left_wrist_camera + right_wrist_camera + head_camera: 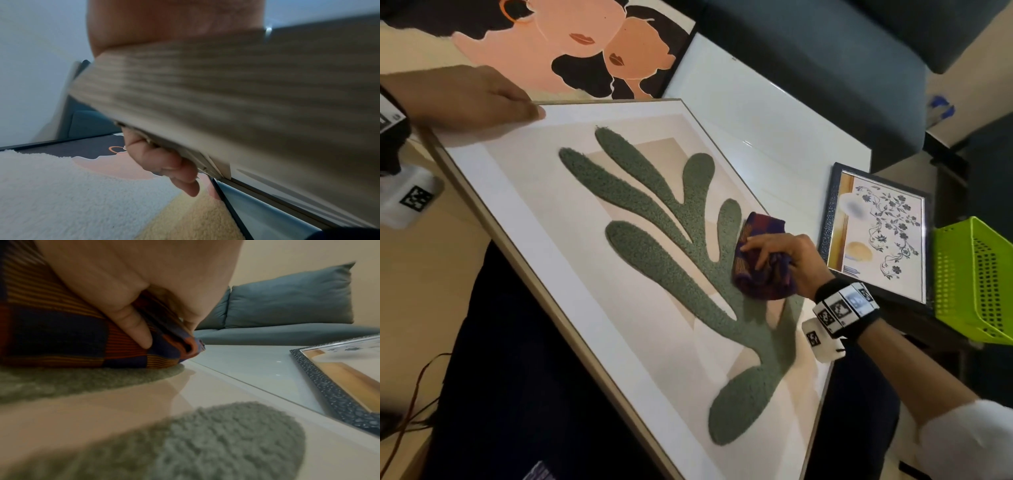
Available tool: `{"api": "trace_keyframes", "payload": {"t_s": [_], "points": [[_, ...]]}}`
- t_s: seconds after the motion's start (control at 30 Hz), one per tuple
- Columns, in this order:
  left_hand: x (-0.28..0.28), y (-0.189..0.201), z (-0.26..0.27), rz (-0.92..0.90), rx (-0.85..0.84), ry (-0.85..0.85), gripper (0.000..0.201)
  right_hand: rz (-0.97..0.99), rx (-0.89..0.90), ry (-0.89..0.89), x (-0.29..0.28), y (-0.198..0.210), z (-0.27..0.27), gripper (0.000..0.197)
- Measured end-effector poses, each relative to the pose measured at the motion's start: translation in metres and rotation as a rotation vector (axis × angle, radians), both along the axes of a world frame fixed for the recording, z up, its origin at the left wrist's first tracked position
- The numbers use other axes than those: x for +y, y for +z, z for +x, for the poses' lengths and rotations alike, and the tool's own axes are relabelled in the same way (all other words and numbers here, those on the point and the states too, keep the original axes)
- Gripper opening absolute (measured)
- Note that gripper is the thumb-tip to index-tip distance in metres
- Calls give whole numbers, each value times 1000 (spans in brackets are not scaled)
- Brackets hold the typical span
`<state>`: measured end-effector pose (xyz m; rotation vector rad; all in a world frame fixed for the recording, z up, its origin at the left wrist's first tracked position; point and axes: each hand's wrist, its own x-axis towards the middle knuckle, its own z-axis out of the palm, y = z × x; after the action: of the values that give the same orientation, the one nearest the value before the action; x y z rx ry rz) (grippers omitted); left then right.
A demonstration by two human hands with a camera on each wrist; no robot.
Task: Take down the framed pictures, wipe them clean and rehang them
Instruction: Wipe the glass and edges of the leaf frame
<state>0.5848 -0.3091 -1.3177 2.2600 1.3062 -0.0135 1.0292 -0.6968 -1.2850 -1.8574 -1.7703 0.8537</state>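
Note:
A large light-wood framed picture [524, 219] with a green leaf shape lies tilted across my lap. My left hand [482, 99] grips its top left corner; in the left wrist view the fingers [164, 164] curl under the frame edge [226, 97]. My right hand [780, 260] clutches a bunched purple and orange striped cloth [760, 277] and presses it on the glass over the leaf. The right wrist view shows the cloth [72, 337] flat on the glass under my fingers [133, 327].
A black-framed picture of two faces [571, 44] lies behind the large frame. A small dark-framed floral picture [876, 233] rests on the white table [774, 113] at right, beside a green plastic basket [972, 281]. A blue sofa [825, 51] stands beyond.

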Motion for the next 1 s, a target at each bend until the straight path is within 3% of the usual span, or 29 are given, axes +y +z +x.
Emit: {"api": "trace_keyframes", "payload": {"t_s": [0.07,0.17,0.23,0.37,0.57,0.73,0.87,1.0], "points": [[-12,13,6,17,18,14,64,-10,-17,52,-5,7,-7,44],[-13,14,7,-30,22,21,70,-11,-60,197,-18,17,-19,32],[-15,20,9,-35,49,12,71,2,-50,174,-18,13,-16,26],[-41,55,24,3,61,22,50,33,-56,7,-11,5,-12,30],[-39,53,23,1,42,-14,54,8,-85,191,-21,20,-26,23],[-40,54,24,-5,37,-21,52,-32,-67,-79,16,0,-4,40],[-38,51,23,8,44,-26,52,-19,-226,-193,56,-14,23,62],[-34,48,21,18,58,-19,57,-76,-296,-315,75,-21,42,49]]}}
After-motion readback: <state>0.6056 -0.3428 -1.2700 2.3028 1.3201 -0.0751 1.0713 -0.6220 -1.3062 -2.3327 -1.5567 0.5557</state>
